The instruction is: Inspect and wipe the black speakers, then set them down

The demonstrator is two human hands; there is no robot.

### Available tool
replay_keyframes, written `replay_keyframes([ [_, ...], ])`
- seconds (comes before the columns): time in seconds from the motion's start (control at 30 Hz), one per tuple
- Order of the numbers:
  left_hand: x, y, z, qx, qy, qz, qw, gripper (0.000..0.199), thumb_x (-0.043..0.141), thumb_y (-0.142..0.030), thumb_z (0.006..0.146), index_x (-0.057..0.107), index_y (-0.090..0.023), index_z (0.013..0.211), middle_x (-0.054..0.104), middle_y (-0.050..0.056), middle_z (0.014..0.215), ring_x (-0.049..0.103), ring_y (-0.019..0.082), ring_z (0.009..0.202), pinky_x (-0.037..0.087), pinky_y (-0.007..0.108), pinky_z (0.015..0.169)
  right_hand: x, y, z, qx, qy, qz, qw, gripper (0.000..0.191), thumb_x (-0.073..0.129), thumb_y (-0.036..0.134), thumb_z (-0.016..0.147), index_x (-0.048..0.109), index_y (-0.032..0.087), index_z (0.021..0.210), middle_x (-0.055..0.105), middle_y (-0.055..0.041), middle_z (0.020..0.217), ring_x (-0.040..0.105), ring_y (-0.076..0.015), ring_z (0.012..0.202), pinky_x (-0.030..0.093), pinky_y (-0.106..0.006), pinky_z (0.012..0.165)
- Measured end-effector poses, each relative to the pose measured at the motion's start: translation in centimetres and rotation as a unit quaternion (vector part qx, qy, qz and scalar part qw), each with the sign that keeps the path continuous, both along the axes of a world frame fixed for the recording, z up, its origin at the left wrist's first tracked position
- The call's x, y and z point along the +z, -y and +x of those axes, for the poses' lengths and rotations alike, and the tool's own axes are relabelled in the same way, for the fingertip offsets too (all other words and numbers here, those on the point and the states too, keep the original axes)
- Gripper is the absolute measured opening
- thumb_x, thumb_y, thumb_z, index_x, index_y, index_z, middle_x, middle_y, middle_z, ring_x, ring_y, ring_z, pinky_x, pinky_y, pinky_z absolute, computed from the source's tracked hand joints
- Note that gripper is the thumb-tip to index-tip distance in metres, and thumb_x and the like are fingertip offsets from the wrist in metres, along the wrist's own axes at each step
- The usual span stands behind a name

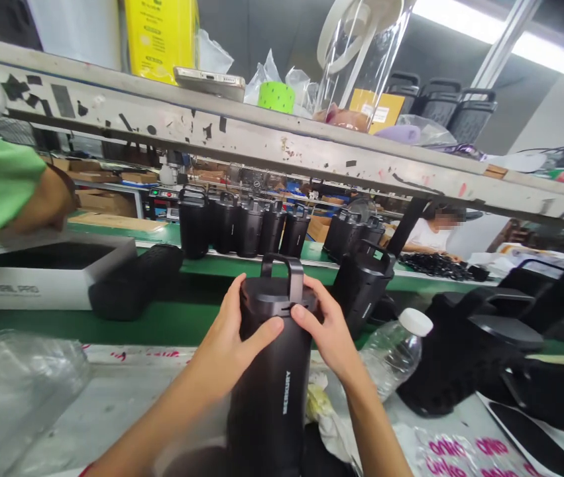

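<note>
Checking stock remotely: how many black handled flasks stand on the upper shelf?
3: flask, flask, flask, left to right along the shelf; more may be hidden.

**Fig. 1.** Factory workroom with a conveyor line, seen from the working side of a bench.

A long, scuffed metal shelf point(242, 132), marked with patches of black tape and residue, crosses the upper view at a slant. Below it runs a green conveyor belt point(63, 324), edged by a pale work surface point(127, 391). Flattened and stacked cardboard boxes point(105, 202) lie beyond the belt at the far left. Bright light comes from a fluorescent strip lamp point(555, 50) at upper right, beside a silver metal upright point(505, 40). Behind these, a dark grey wall point(525, 112) meets a white wall section point(550, 112).
</note>
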State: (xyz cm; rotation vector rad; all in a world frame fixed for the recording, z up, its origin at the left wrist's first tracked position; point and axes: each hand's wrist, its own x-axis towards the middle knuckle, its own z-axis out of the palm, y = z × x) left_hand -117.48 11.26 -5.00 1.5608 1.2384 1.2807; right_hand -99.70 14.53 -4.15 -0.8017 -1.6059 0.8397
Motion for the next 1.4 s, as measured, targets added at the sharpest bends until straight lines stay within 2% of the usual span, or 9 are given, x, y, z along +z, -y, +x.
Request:
replay_keyframes([
  [0.13,-0.3,-0.2,0.4,0.042,-0.024,0.017,0.999,0.091,0.057,-0.065,0.082,0.017,-0.023,0.153,0.035,0.012,0.156,0.038,0.030,0.141,0.029,0.051,0.119,0.6,1.2,-1.1,-0.061,0.059,0.026,0.996,0.034,0.057,0.047,0.092,0.062,0.029,0.120,0.053,-0.0052,0.142,0.044,-0.0283,0.136,0.036,-0.050,0.109],
  [0.23,-0.5,0.5,0.7,0.050,-0.037,-0.001,0.998,0.099,0.043,-0.074,0.086,0.002,-0.020,0.158,0.023,0.015,0.161,0.026,0.031,0.149,0.022,0.053,0.122,0.6,2.1,-2.7,-0.112,0.105,0.012,0.988,0.043,0.052,0.057,0.092,0.055,0.030,0.125,0.046,-0.0061,0.148,0.038,-0.0298,0.141,0.034,-0.052,0.110],
  [0.37,-0.6,1.2,1.0,0.036,-0.050,-0.006,0.998,0.088,0.022,-0.071,0.092,-0.004,-0.020,0.159,0.016,0.014,0.164,0.018,0.031,0.152,0.020,0.056,0.123,0.3,1.8,-3.6,-0.172,0.103,-0.016,0.980,0.078,0.079,0.064,0.064,0.047,0.026,0.124,0.050,-0.0111,0.136,0.057,-0.0335,0.114,0.045,-0.050,0.094],
  [0.43,-0.5,1.3,0.9,0.041,-0.052,0.008,0.998,0.076,0.021,-0.064,0.096,0.006,-0.022,0.158,0.023,0.013,0.162,0.025,0.031,0.150,0.025,0.057,0.121,0.2,1.2,-3.3,-0.177,0.078,-0.010,0.981,0.072,0.081,0.060,0.063,0.048,0.024,0.117,0.057,-0.0079,0.119,0.059,-0.0294,0.102,0.046,-0.046,0.089],
  [0.57,0.0,1.0,0.4,0.050,-0.048,0.074,0.995,0.051,0.044,-0.049,0.096,0.041,-0.028,0.142,0.049,0.009,0.140,0.056,0.026,0.116,0.055,0.042,0.089,-0.1,0.2,-1.4,-0.125,-0.004,0.043,0.991,0.055,0.080,0.053,0.070,0.053,0.022,0.105,0.059,-0.0052,0.104,0.059,-0.0241,0.095,0.047,-0.040,0.086],
  [0.67,0.4,0.8,-0.1,0.019,-0.013,0.147,0.989,0.039,0.064,-0.036,0.087,0.053,-0.035,0.124,0.056,0.002,0.120,0.059,0.015,0.088,0.054,0.024,0.064,0.1,0.2,0.1,-0.041,-0.057,0.080,0.994,0.059,0.080,0.059,0.069,0.053,0.024,0.108,0.059,-0.0072,0.118,0.060,-0.0263,0.106,0.049,-0.040,0.091],
  [0.8,0.7,1.5,-0.5,-0.053,0.012,0.258,0.965,0.053,0.074,-0.040,0.085,0.049,-0.050,0.131,0.053,-0.004,0.124,0.056,0.013,0.100,0.053,0.017,0.074,1.2,1.4,0.9,0.097,-0.143,0.129,0.976,0.059,0.080,0.057,0.071,0.055,0.028,0.116,0.053,-0.0090,0.135,0.056,-0.0320,0.120,0.049,-0.044,0.097],
  [0.97,0.8,2.8,-0.7,-0.073,-0.034,0.345,0.935,0.060,0.070,-0.052,0.085,0.043,-0.046,0.139,0.047,0.001,0.126,0.052,0.017,0.110,0.054,0.019,0.080,1.9,2.6,0.8,0.165,-0.197,0.111,0.960,0.060,0.080,0.055,0.066,0.057,0.028,0.114,0.050,-0.0097,0.140,0.052,-0.0394,0.125,0.047,-0.054,0.100],
  [1.4,0.1,2.7,-0.9,-0.115,-0.080,0.330,0.934,0.070,0.063,-0.048,0.091,0.026,-0.045,0.150,0.034,0.003,0.146,0.044,0.025,0.130,0.054,0.030,0.095,2.0,2.7,1.2,0.103,-0.173,0.113,0.973,0.066,0.074,0.065,0.057,0.055,0.033,0.111,0.055,-0.0065,0.137,0.052,-0.0397,0.128,0.049,-0.054,0.097],
])
